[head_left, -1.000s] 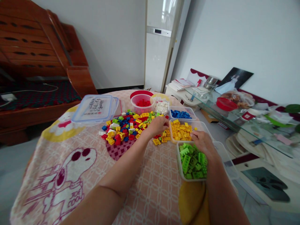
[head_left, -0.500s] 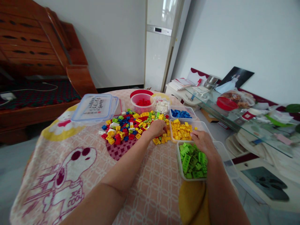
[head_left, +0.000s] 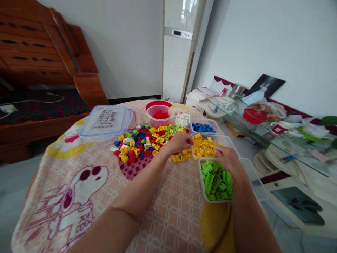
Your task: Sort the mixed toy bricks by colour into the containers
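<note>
Where our left hand (head_left: pixel 179 141) reaches forward over the desk (head_left: pixel 168 218), it sits at the left rim of the clear tub of yellow bricks (head_left: pixel 204 147), with its fingers curled loosely inward; we cannot tell whether they pinch a brick, since the fingertips are turned away from the camera. Our right hand (head_left: pixel 228 158) rests palm down across the near rim of that same tub and the far rim of the tub of green bricks (head_left: pixel 215 181), fingers bent and relaxed, with no brick visible in its hold. Loose yellow bricks (head_left: pixel 181 155) lie on the cloth just beside the left hand, between it and the tubs. Left of the hand, a mixed pile of red, blue, yellow, green and white bricks (head_left: pixel 140 142) spreads over the patterned cloth (head_left: pixel 79 189). Beyond the pile stand a round tub of red bricks (head_left: pixel 159 116), a tub of white bricks (head_left: pixel 181 119) and a tub of blue bricks (head_left: pixel 203 127). Stacked clear lids (head_left: pixel 106 121) lie at the far left of the pile. A glass shelf (head_left: pixel 263 137) with clutter runs along the right.
</note>
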The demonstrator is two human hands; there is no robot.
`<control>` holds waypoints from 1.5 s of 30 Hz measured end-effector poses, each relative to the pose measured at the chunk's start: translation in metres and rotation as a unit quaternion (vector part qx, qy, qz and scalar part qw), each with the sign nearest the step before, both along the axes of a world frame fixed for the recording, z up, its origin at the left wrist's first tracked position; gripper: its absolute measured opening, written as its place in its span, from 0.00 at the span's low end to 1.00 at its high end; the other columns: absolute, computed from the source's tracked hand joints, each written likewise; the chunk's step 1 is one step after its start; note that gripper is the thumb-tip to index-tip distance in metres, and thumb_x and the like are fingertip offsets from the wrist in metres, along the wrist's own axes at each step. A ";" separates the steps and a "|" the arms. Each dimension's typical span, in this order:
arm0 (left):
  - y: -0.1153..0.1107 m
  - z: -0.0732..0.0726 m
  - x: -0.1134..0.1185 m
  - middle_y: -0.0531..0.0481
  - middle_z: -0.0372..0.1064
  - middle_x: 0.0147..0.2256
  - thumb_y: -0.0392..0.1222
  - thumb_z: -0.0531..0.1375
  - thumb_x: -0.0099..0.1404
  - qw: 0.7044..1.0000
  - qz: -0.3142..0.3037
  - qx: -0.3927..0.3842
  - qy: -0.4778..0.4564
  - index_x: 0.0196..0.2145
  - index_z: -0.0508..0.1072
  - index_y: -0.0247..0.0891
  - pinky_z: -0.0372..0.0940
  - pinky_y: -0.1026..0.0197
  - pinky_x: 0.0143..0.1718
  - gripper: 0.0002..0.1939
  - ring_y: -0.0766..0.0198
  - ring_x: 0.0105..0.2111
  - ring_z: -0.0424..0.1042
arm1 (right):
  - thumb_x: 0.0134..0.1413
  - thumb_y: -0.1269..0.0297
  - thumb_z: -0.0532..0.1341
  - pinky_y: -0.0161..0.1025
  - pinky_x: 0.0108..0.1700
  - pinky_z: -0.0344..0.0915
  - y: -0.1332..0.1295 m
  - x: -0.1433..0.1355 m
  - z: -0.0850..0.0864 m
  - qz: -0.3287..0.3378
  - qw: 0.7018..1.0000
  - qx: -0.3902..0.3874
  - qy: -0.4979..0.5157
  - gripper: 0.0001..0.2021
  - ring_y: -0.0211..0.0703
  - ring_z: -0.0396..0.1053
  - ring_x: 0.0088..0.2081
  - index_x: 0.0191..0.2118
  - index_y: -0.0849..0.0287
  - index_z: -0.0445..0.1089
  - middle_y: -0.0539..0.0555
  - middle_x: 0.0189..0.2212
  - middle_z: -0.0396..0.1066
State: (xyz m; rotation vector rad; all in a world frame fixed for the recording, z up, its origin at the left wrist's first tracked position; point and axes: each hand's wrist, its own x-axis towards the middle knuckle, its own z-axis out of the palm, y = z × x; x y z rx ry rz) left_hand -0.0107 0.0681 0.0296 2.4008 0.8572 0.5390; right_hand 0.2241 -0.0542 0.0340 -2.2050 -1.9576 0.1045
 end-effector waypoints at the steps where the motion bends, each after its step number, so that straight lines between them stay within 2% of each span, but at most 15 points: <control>1: -0.003 0.003 0.002 0.51 0.79 0.31 0.32 0.65 0.56 1.000 -0.020 -0.012 -0.021 0.35 0.83 0.36 0.63 0.67 0.33 0.08 0.68 0.29 0.72 | 0.63 0.64 0.52 0.38 0.34 0.53 0.000 0.000 0.000 0.000 1.000 0.001 -0.002 0.17 0.43 0.67 0.31 0.30 0.60 0.76 0.58 0.29 0.76; 6: -0.026 0.014 0.018 0.51 0.79 0.32 0.31 0.65 0.57 0.993 -0.105 -0.025 -0.040 0.37 0.83 0.35 0.62 0.68 0.33 0.10 0.69 0.29 0.72 | 0.64 0.64 0.52 0.38 0.34 0.53 0.001 0.001 -0.002 0.002 1.000 0.007 -0.018 0.17 0.43 0.66 0.30 0.29 0.60 0.75 0.58 0.29 0.76; 10: -0.054 0.017 0.037 0.49 0.81 0.36 0.31 0.63 0.59 0.990 -0.134 0.034 0.021 0.38 0.83 0.37 0.64 0.65 0.37 0.10 0.63 0.35 0.76 | 0.64 0.64 0.52 0.38 0.35 0.53 0.002 0.003 -0.005 0.000 1.000 0.008 -0.009 0.17 0.43 0.68 0.32 0.30 0.60 0.75 0.59 0.30 0.77; 13: -0.080 0.011 0.053 0.45 0.81 0.37 0.32 0.59 0.62 0.984 -0.114 0.098 0.097 0.39 0.83 0.39 0.66 0.61 0.36 0.13 0.56 0.37 0.77 | 0.63 0.64 0.52 0.38 0.35 0.54 0.003 0.005 -0.006 -0.001 1.000 0.010 0.008 0.16 0.43 0.68 0.32 0.29 0.60 0.74 0.58 0.30 0.77; 16: -0.103 -0.001 0.068 0.44 0.80 0.35 0.33 0.59 0.62 0.974 -0.158 0.106 0.126 0.40 0.83 0.42 0.68 0.60 0.33 0.14 0.54 0.36 0.78 | 0.63 0.64 0.51 0.37 0.34 0.54 0.004 0.008 -0.006 0.003 1.000 0.004 0.020 0.17 0.42 0.67 0.30 0.28 0.59 0.73 0.58 0.29 0.76; 19: -0.113 -0.009 0.075 0.43 0.79 0.34 0.33 0.59 0.64 0.970 -0.175 0.114 0.127 0.40 0.83 0.41 0.70 0.59 0.34 0.13 0.54 0.36 0.78 | 0.62 0.63 0.52 0.37 0.33 0.53 0.004 0.010 -0.006 0.007 1.000 0.004 0.025 0.17 0.42 0.67 0.30 0.27 0.59 0.73 0.57 0.27 0.75; 22: -0.103 -0.002 0.069 0.44 0.80 0.39 0.36 0.61 0.64 0.975 -0.162 0.107 0.108 0.45 0.82 0.42 0.71 0.58 0.38 0.14 0.54 0.39 0.78 | 0.62 0.63 0.52 0.37 0.33 0.53 0.004 0.011 -0.007 0.020 0.999 0.020 0.030 0.17 0.42 0.66 0.29 0.27 0.59 0.73 0.57 0.27 0.75; 25: -0.078 0.014 0.051 0.46 0.80 0.41 0.35 0.61 0.63 0.983 -0.135 0.098 0.075 0.46 0.82 0.43 0.70 0.60 0.42 0.15 0.57 0.42 0.78 | 0.62 0.63 0.52 0.37 0.34 0.54 0.003 0.010 -0.008 0.016 0.999 0.034 0.034 0.17 0.42 0.66 0.29 0.28 0.59 0.74 0.57 0.27 0.75; 28: -0.045 0.024 0.025 0.47 0.81 0.40 0.35 0.62 0.63 0.993 -0.035 0.085 0.067 0.42 0.83 0.41 0.69 0.62 0.44 0.13 0.60 0.40 0.77 | 0.62 0.63 0.52 0.37 0.34 0.55 0.002 0.008 -0.007 0.009 0.999 0.033 0.031 0.17 0.42 0.67 0.30 0.28 0.59 0.75 0.57 0.27 0.75; 31: -0.016 0.022 -0.001 0.45 0.81 0.39 0.33 0.61 0.60 0.985 0.078 0.088 0.127 0.40 0.84 0.39 0.69 0.61 0.44 0.13 0.58 0.40 0.77 | 0.62 0.64 0.52 0.37 0.34 0.54 0.002 0.006 -0.005 0.012 0.999 0.025 0.026 0.17 0.42 0.66 0.29 0.27 0.60 0.75 0.57 0.27 0.75; 32: -0.009 0.020 -0.008 0.44 0.81 0.39 0.32 0.61 0.60 0.980 0.099 0.089 0.148 0.40 0.84 0.38 0.69 0.61 0.45 0.13 0.57 0.41 0.78 | 0.62 0.64 0.52 0.37 0.34 0.54 0.002 0.006 -0.005 0.011 0.999 0.026 0.025 0.17 0.42 0.66 0.29 0.28 0.60 0.75 0.58 0.27 0.75; 35: 0.004 0.010 -0.019 0.43 0.81 0.40 0.32 0.61 0.58 0.973 0.101 0.072 0.196 0.40 0.84 0.38 0.69 0.60 0.45 0.14 0.54 0.43 0.78 | 0.62 0.64 0.52 0.38 0.34 0.54 0.002 0.005 -0.005 0.007 0.999 0.033 0.023 0.17 0.43 0.66 0.30 0.28 0.60 0.75 0.59 0.29 0.76; 39: 0.006 0.001 -0.019 0.42 0.81 0.39 0.31 0.62 0.55 0.967 0.081 0.048 0.238 0.40 0.84 0.38 0.69 0.60 0.43 0.15 0.53 0.42 0.79 | 0.61 0.64 0.52 0.37 0.34 0.54 0.001 0.006 -0.007 0.012 0.999 0.034 0.027 0.17 0.42 0.67 0.30 0.28 0.60 0.75 0.58 0.28 0.76; 45: 0.009 -0.004 -0.018 0.42 0.81 0.40 0.31 0.61 0.57 0.967 0.083 0.047 0.236 0.39 0.84 0.37 0.68 0.62 0.43 0.15 0.55 0.43 0.78 | 0.61 0.64 0.52 0.37 0.34 0.54 0.001 0.006 -0.006 0.011 0.999 0.036 0.035 0.17 0.42 0.66 0.29 0.27 0.59 0.75 0.57 0.27 0.75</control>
